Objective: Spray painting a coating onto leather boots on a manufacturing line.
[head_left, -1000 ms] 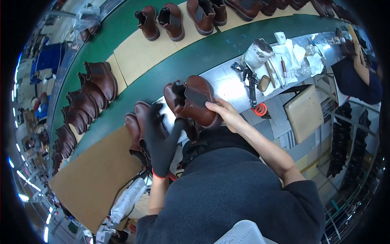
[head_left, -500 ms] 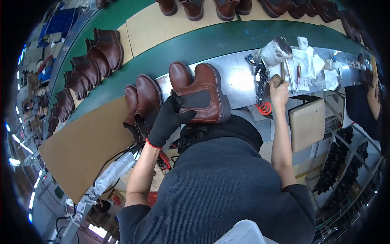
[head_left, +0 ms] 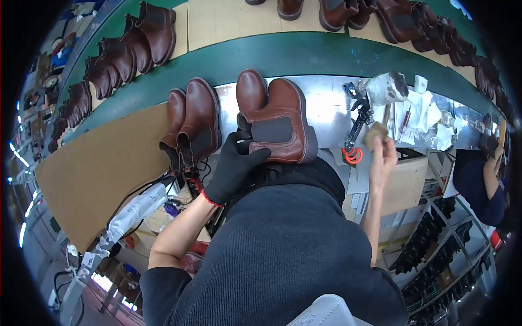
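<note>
My left hand (head_left: 234, 167), in a black glove with a red cuff, grips a reddish-brown ankle boot (head_left: 299, 117) by its shaft, around the opening. The boot has a dark elastic side panel, and its toe points away from me. Just behind it, another brown boot (head_left: 251, 89) stands partly hidden. My bare right hand (head_left: 383, 161) pinches a small tan pad (head_left: 375, 136), blurred by motion, over the near edge of the metal bench (head_left: 329, 111). Close to that hand lies a black air gun (head_left: 359, 119), with a red coiled hose (head_left: 352, 156) hanging below.
Two brown boots (head_left: 199, 122) stand left of the held one, by a cardboard sheet (head_left: 103, 168). A plastic-wrapped container (head_left: 385, 88), a red-handled tool (head_left: 405, 119) and crumpled white paper (head_left: 429, 115) lie at right. Rows of boots (head_left: 155, 35) line the green conveyor (head_left: 239, 54). Another person (head_left: 478, 185) works far right.
My right hand has drawn the tan pad toward me, away from the air gun's side. The left hand keeps its grip on the boot. The whole view has shifted a little.
</note>
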Motion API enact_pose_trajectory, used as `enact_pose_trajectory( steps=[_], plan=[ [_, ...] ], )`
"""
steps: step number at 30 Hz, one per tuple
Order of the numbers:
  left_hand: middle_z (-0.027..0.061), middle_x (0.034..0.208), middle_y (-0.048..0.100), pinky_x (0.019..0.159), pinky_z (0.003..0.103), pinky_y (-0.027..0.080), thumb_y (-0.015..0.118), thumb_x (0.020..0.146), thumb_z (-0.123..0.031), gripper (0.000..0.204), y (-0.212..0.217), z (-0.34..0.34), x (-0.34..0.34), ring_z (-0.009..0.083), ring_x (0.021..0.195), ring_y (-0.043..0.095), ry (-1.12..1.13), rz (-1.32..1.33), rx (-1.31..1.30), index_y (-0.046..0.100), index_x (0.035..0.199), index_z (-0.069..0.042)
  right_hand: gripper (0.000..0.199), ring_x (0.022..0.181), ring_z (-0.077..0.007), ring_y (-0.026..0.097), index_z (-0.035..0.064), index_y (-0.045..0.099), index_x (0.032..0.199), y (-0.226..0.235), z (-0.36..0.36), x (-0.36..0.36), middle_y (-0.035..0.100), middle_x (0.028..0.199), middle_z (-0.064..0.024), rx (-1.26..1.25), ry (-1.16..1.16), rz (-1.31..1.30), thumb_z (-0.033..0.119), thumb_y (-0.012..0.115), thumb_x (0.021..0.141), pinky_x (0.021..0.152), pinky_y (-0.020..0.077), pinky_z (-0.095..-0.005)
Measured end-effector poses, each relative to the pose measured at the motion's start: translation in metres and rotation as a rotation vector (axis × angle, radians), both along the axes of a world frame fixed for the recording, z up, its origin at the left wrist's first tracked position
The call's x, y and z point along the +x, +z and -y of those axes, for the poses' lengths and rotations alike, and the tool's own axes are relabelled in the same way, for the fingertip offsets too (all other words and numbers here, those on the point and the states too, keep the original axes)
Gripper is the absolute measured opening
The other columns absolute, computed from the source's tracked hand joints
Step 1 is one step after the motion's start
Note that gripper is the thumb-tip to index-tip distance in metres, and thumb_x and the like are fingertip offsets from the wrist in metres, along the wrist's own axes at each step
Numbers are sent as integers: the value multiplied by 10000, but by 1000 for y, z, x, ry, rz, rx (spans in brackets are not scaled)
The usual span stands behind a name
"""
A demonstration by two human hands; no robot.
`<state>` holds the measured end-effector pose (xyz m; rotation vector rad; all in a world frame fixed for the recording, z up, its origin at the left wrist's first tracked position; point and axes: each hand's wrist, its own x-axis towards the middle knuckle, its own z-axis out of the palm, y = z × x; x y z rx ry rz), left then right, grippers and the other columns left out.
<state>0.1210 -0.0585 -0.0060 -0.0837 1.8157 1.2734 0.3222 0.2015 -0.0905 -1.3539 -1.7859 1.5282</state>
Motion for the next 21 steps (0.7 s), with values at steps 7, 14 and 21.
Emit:
enact_pose_trajectory(
  steps=[7, 14, 21],
  plan=[
    [48, 967, 633, 724, 236, 473, 683, 795, -227, 501, 15, -24, -48, 86, 824, 574, -465, 379, 23, 529, 1204, 16, 355, 1014, -207, 618, 12, 565, 1209, 25, 63, -67, 640, 1097, -146, -90, 667, -91, 122, 594, 873, 858, 464, -290],
    [45, 915, 650, 694, 250, 463, 709, 746, -184, 437, -42, -13, -47, 101, 808, 572, -856, 321, 78, 602, 1127, 0, 300, 810, -257, 661, 41, 620, 1078, 28, 68, -78, 676, 904, -113, 299, 761, -190, 94, 683, 789, 702, 519, -335],
    [69, 880, 665, 706, 254, 466, 709, 711, -149, 241, -61, -6, -45, 113, 785, 581, -1000, 220, 97, 701, 925, -39, 343, 633, -238, 597, 33, 610, 1072, 39, 67, -81, 626, 756, -94, 460, 915, -239, 83, 721, 751, 567, 478, -319]
  ],
)
